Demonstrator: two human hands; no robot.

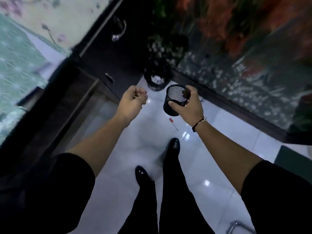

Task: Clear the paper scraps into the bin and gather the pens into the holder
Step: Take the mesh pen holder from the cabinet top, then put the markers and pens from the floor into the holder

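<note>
Around the black mesh pen holder (173, 105), right hand (189, 107) wrapped firm, thumb on the near wall, fingers over the far rim. Held off the ground and tipped, mouth up and toward the camera; no pens seen inside.

Just left of it, left hand (133, 98) curled tight, back of the hand up. Perhaps pinching something thin, but too blurred to tell.

Below the right hand, well down on the white tiled floor (219, 132), a red pen (173, 122) lying loose, not yet gathered. Beyond both hands, black bin (154, 86) against the dark cabinet, crumpled paper scraps (157, 79) already inside.

Likely risks: stepping forward and treading on or kicking the pen, with the black shoe (174, 146) close behind it; tipping the holder further while bending, so anything dropped in slides back out; fumbling the pickup if the left hand is already full.
</note>
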